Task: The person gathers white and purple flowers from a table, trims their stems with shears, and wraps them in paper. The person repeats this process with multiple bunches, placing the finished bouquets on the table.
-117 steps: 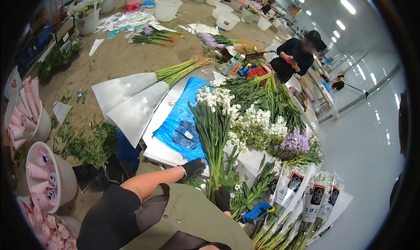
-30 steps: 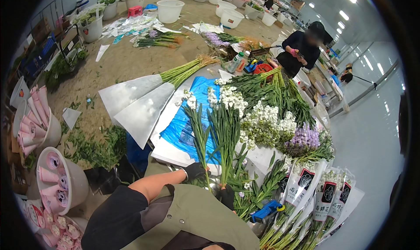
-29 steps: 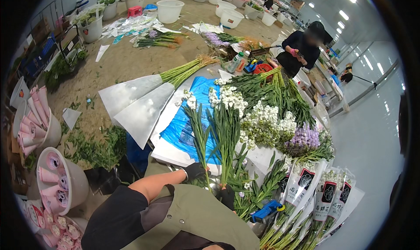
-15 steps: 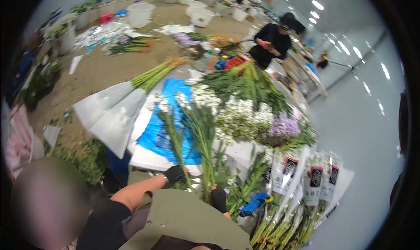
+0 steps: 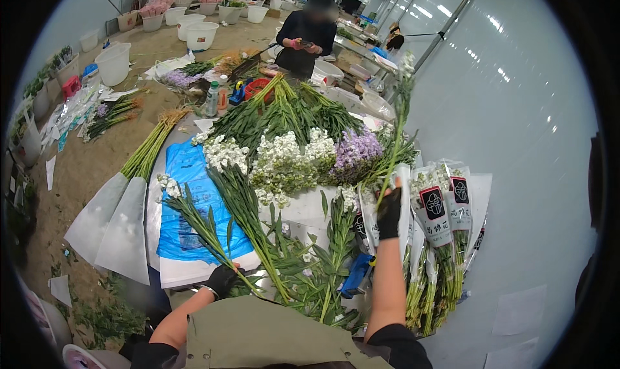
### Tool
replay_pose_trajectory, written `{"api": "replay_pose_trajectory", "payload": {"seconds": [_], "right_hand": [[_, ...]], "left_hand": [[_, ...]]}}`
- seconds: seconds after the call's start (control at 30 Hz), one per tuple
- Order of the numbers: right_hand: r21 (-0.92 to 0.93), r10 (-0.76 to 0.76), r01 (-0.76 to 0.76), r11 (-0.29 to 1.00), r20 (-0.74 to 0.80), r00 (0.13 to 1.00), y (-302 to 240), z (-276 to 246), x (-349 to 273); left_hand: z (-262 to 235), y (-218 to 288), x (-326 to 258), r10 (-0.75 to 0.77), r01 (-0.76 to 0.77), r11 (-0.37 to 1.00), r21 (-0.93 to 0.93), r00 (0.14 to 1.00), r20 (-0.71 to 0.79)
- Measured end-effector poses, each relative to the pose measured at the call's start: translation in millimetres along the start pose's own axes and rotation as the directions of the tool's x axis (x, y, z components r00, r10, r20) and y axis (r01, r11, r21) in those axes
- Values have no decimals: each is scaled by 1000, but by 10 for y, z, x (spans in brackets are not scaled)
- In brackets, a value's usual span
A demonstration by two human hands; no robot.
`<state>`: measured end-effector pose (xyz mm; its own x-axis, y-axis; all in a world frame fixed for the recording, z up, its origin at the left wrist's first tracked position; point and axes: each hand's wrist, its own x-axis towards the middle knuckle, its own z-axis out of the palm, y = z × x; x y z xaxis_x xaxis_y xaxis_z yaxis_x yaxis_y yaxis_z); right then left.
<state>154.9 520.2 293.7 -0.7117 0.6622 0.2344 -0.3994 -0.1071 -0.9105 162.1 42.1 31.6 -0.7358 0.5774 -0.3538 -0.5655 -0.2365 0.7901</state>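
Note:
My right hand (image 5: 389, 215), in a black fingerless glove, is raised at the right and closed round a leafy stem of white stock (image 5: 398, 117), held upright with its blooms at the top. My left hand (image 5: 222, 280), gloved too, grips the lower ends of a small bunch of white stock (image 5: 197, 214) that slants up to the left over a blue plastic sheet (image 5: 184, 169). Beside it a larger bunch of green stems (image 5: 248, 224) lies on the table. Loose leaves and cut stems (image 5: 310, 272) lie between my hands.
White and purple stock (image 5: 355, 153) is heaped across the table. Wrapped bouquets (image 5: 436, 214) lie at the right, by a blue tool (image 5: 357, 275). Paper-wrapped bunches (image 5: 123, 220) overhang the left edge. A person (image 5: 310, 36) stands beyond; buckets (image 5: 201, 36) are on the floor.
My right hand has moved from low by the bunch up and right, and now holds up a single stem. My left hand keeps its stems, now tilted further left. The view has turned.

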Motion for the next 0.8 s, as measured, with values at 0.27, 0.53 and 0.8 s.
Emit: {"api": "replay_pose_trajectory", "payload": {"seconds": [0.27,0.53,0.8], "right_hand": [[-781,-209,372,501,309,928,1151,-319,81],[-879,636,394,269,470,612,1588,823,-2463],[-882,414,442,161,467,781,1888,594,-2737]], "left_hand": [[-136,-174,101,67,-52,942,332,997,-33],[-14,-88,13,-18,19,1000,14,997,-72],[-56,-102,55,-64,64,998,5,997,-45]]}}
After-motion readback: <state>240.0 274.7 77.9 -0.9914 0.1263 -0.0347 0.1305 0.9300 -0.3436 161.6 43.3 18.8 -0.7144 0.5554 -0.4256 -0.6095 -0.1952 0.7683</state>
